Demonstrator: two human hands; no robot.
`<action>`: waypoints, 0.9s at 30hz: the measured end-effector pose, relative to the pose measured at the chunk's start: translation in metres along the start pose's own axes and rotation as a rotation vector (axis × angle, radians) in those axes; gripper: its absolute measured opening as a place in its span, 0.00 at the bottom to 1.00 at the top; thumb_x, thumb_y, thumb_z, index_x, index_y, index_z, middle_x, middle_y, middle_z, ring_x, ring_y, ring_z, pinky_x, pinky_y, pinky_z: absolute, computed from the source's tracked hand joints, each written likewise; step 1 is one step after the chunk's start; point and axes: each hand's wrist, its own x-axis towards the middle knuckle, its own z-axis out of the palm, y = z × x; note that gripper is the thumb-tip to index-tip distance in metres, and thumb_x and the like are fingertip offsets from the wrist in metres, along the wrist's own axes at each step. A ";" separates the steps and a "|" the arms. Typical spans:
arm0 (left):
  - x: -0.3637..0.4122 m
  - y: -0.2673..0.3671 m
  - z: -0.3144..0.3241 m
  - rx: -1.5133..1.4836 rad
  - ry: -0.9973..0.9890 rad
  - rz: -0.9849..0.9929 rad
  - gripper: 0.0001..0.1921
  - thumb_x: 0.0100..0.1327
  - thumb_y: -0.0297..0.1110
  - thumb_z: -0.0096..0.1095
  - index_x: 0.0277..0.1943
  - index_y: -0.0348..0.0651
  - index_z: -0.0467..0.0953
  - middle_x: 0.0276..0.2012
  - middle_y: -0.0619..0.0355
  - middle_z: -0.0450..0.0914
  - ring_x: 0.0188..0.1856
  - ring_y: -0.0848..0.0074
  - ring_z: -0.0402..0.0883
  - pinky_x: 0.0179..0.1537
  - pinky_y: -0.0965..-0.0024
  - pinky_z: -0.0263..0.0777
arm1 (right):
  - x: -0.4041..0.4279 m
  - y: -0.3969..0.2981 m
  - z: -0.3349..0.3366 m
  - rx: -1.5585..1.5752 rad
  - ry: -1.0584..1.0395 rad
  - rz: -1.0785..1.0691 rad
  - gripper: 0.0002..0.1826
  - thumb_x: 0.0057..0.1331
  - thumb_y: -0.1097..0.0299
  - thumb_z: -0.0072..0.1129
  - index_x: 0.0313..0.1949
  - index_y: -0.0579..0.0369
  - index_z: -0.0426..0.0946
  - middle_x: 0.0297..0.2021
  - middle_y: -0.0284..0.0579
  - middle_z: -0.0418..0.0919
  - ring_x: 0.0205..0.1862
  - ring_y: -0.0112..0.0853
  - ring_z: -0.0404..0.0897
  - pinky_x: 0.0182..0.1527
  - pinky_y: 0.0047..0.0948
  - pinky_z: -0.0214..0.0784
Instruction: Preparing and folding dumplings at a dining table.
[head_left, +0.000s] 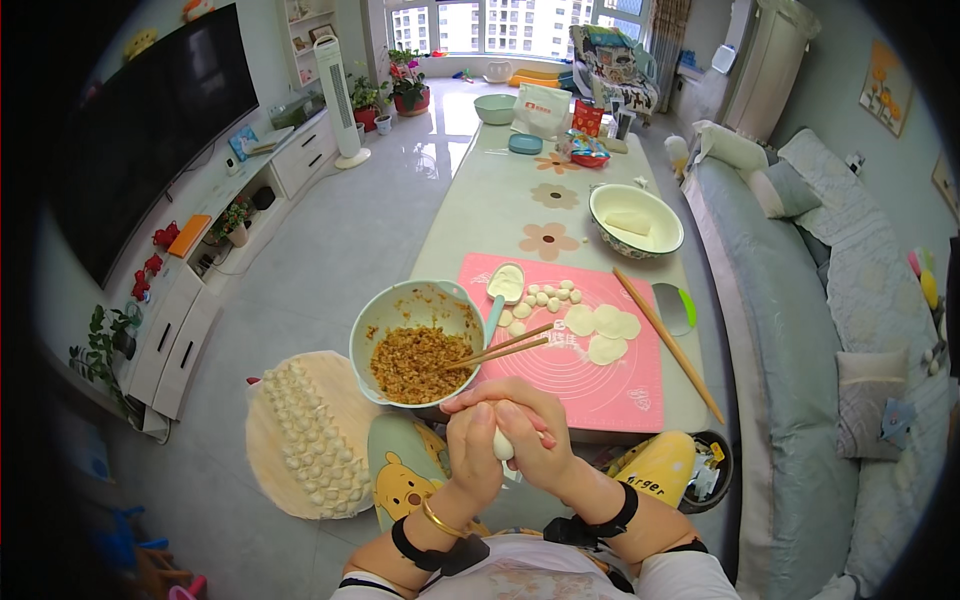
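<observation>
My left hand (474, 442) and my right hand (532, 427) press together around a dumpling (503, 445), of which only a white end shows below the thumbs. Just beyond them is a bowl (364, 315) of minced filling (416, 360), with a pair of wooden chopsticks (517, 345) leaning over its rim. Several round dough wrappers (607, 350) lie on the pink silicone mat (600, 405), near small dough pieces (553, 304) and a scoop of flour (507, 283). To my left, rows of dumplings (315, 435) cover part of a round tray (262, 450).
A wooden rolling pin (667, 345) lies across the mat's right edge, beside a dough scraper (675, 309). An enamel basin (636, 220) holding a dough log (628, 223) stands farther back. A waste bin (709, 472) sits by my right knee; a sofa (780, 360) runs along the right.
</observation>
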 end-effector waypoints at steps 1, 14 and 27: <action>0.000 0.005 0.002 -0.077 0.010 -0.054 0.21 0.71 0.38 0.38 0.33 0.30 0.76 0.26 0.53 0.81 0.28 0.73 0.80 0.34 0.73 0.73 | 0.000 0.001 0.000 0.001 0.003 0.000 0.19 0.69 0.63 0.37 0.43 0.66 0.73 0.40 0.55 0.82 0.38 0.34 0.82 0.38 0.30 0.75; 0.005 0.000 -0.006 0.027 -0.119 -0.093 0.22 0.71 0.43 0.39 0.42 0.30 0.75 0.35 0.48 0.81 0.28 0.74 0.77 0.33 0.73 0.71 | -0.001 0.014 -0.006 0.194 0.002 0.126 0.16 0.67 0.65 0.39 0.43 0.63 0.74 0.40 0.49 0.81 0.41 0.30 0.79 0.45 0.28 0.71; 0.015 -0.017 0.003 -0.423 -0.418 -0.268 0.36 0.65 0.64 0.46 0.55 0.33 0.68 0.45 0.49 0.78 0.35 0.77 0.77 0.37 0.74 0.71 | -0.003 0.033 -0.034 0.177 0.188 0.476 0.13 0.68 0.63 0.53 0.47 0.59 0.74 0.31 0.37 0.78 0.21 0.16 0.71 0.16 0.12 0.57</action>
